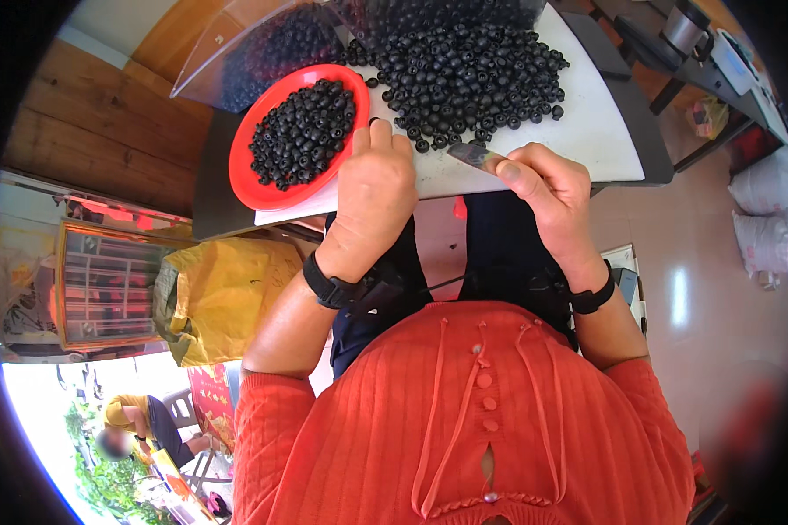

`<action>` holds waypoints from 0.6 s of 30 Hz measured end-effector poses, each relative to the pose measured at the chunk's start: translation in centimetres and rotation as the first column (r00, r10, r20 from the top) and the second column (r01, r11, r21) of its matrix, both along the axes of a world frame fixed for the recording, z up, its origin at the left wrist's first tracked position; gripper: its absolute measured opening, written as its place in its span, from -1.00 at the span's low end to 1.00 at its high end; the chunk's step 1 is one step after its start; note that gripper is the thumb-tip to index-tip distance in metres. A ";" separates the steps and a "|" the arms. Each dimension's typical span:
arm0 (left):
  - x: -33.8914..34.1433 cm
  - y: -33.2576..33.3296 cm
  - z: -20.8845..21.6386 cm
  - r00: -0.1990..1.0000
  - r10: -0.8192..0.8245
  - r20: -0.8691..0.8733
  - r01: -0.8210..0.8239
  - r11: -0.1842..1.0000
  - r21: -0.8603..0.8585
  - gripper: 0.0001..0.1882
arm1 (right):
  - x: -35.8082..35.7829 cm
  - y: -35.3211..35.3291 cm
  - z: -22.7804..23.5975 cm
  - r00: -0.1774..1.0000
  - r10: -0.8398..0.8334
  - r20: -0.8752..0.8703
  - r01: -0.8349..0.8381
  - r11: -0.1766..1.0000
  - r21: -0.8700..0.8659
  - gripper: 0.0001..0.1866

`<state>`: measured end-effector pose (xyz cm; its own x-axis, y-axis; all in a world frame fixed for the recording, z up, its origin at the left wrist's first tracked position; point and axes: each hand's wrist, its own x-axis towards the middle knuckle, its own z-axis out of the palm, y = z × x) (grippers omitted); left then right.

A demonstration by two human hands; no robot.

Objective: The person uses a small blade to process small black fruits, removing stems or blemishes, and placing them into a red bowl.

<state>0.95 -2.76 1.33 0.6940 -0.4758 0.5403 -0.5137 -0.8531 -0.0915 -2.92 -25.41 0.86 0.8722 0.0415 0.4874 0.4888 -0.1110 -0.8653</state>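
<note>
A heap of round black beads [473, 74], several showing holes, lies on a white board [587, 131]. At its left a red plate [243, 166] holds more of these black beads [302, 131]. My left hand [376, 179] is closed beside the plate's right rim, fingers curled, with a black bead just showing at its fingertips. My right hand [547, 188] grips a small knife [477, 157]; its blade points left, over the board's near edge by the heap. The handle is mostly hidden in my fingers.
A clear plastic panel [210, 66] stands behind the plate. A dark table [652, 122] bears the board. Left of my legs is a yellow bag [228, 293]; white sacks [762, 210] lie at the right. A metal jug [687, 31] stands far right. Another person [140, 416] sits bent over, lower left.
</note>
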 end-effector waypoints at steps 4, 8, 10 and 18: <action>-0.5 0.1 0.1 0.998 -0.053 -0.020 0.052 0.996 -0.073 -0.86 | -0.3 -0.4 0.2 1.000 -0.017 -0.025 0.016 0.999 -0.028 -0.73; -0.6 0.2 0.0 0.996 -0.087 0.024 0.089 0.993 -0.076 -0.87 | -0.1 -0.5 0.7 0.976 -0.191 0.101 0.208 0.957 -0.203 -0.71; -0.6 0.2 0.0 0.999 -0.036 0.022 0.037 0.998 -0.044 -0.87 | 0.7 -0.3 0.5 0.939 -0.244 0.241 0.316 0.887 -0.335 -0.70; -0.7 0.9 -0.1 0.999 0.039 -0.024 -0.041 0.996 -0.079 -0.88 | 2.6 1.7 0.6 0.782 -0.217 0.584 0.588 0.567 -0.577 -0.69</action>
